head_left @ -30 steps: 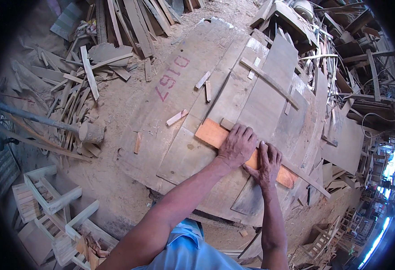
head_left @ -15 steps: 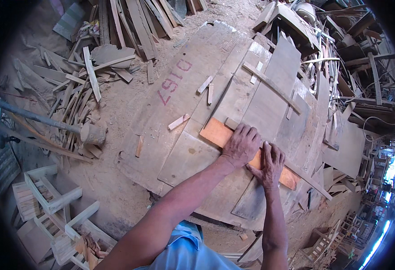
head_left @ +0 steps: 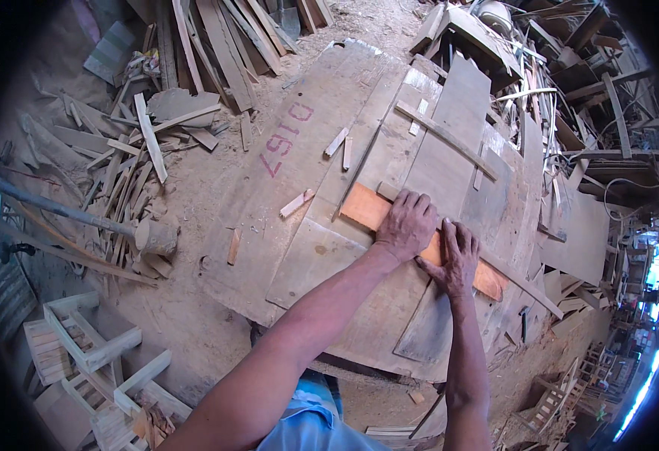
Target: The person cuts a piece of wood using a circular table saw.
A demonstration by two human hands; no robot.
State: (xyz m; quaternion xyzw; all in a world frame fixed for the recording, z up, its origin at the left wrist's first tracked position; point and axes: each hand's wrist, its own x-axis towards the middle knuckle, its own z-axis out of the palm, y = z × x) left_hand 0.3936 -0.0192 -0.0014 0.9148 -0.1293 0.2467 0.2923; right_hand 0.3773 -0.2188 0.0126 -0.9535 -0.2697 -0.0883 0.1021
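Leaning over a low worktable (head_left: 269, 218) in a blue shirt (head_left: 314, 428), the person in front of me has both hands on an orange-toned plank (head_left: 363, 207), which lies slantwise on the worktable. The left hand (head_left: 407, 227) is clasped over it just left of its middle, fingers bent toward its far edge; the right hand (head_left: 456, 259) grips close beside, thumb on the near side, fingers over the top. A narrow wooden strip (head_left: 525, 284) runs along the plank's far side; from here I can't quite tell whether the fingertips press on that too. I'd judge the step in hand to be steadying the plank by the strip, and any shift of it calls for even pressure from both hands. Beyond lie small offcuts (head_left: 296, 203) and a long batten (head_left: 446, 139). Off to the left, there's scrap wood (head_left: 149, 139) heaped about, with long planks (head_left: 228, 56) farther back.
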